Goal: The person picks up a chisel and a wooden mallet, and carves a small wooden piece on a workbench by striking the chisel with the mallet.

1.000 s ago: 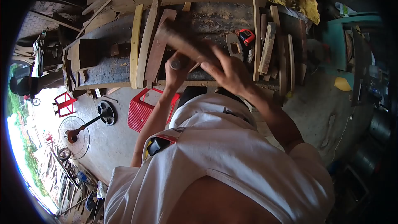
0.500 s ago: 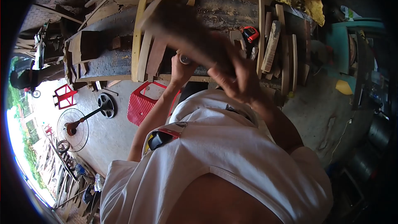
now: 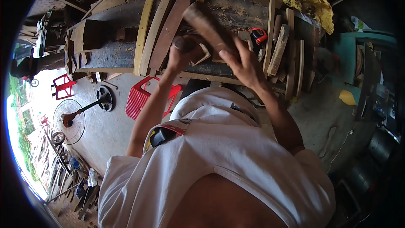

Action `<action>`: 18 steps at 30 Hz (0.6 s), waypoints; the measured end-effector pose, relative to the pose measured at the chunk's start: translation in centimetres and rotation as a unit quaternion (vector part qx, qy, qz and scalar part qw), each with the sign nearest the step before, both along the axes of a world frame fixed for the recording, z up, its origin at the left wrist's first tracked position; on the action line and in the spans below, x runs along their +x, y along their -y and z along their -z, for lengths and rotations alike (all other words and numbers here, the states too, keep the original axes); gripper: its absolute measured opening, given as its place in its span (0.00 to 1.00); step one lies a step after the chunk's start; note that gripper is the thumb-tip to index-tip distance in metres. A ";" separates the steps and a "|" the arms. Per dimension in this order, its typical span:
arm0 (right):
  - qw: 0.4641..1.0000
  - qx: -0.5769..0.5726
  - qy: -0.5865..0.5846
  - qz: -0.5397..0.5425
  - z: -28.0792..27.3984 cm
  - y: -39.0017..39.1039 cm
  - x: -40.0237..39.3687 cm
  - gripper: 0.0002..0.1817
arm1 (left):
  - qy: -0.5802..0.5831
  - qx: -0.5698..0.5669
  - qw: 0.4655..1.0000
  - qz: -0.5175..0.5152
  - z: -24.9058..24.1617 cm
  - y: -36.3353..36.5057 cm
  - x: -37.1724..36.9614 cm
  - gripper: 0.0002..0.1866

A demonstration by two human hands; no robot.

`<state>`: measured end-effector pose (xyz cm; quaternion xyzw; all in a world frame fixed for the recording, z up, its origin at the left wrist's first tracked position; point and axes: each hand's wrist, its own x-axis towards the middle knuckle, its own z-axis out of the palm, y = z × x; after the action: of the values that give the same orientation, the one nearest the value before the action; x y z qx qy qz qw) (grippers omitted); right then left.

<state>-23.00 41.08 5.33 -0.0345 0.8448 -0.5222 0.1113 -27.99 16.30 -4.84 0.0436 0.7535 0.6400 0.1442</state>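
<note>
My left hand [image 3: 179,61] is closed in a fist around an upright tool handle [image 3: 180,43] with a dark round end; its lower part is hidden. Under and beside that fist lies a piece of wood [image 3: 204,54] with pale cut edges, on the dark workbench [image 3: 230,13]. A thick, brown wooden club [image 3: 210,26], slightly blurred, is gripped in my right hand [image 3: 244,66] and slants up to the left. Its far end is in the air, apart from the handle.
A reddish board [image 3: 170,33] and a yellow strip [image 3: 144,31] lie left of my hands. To the right are a red tape measure [image 3: 258,35], a pale block [image 3: 278,50] and a yellow sack [image 3: 308,6]. A red stool [image 3: 138,101] and a fan [image 3: 69,120] stand below left.
The wooden club has swung away from the handle, to the right, uncovering the reddish board. My left hand has risen slightly, showing the handle's end and the cut wood beside it.
</note>
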 end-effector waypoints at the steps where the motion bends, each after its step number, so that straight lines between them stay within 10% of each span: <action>1: 0.999 -0.007 0.035 0.027 0.1 -0.6 -0.2 0.36 | 0.042 0.094 0.995 -0.018 -0.2 0.6 -0.6 0.11; 8: 0.991 0.030 -0.125 0.036 1.6 -2.3 0.0 0.35 | 0.009 0.073 0.996 0.055 -2.1 1.9 -0.3 0.09; 11: 0.999 -0.011 0.042 0.005 -1.1 -1.9 0.3 0.37 | 0.049 0.084 0.991 0.089 -2.7 0.9 0.3 0.07; 14: 0.996 -0.075 -0.042 0.000 -3.6 0.0 0.8 0.37 | 0.008 -0.029 0.984 0.174 -3.9 0.4 0.1 0.07; 18: 0.983 -0.031 -0.172 -0.054 -4.1 2.1 0.9 0.37 | -0.084 0.046 0.987 0.128 -2.0 -0.8 0.8 0.22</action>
<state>-22.06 38.93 9.40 -0.1733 0.8317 -0.5274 -0.0090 -27.15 17.10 -2.83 0.1998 0.7209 0.6443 0.1588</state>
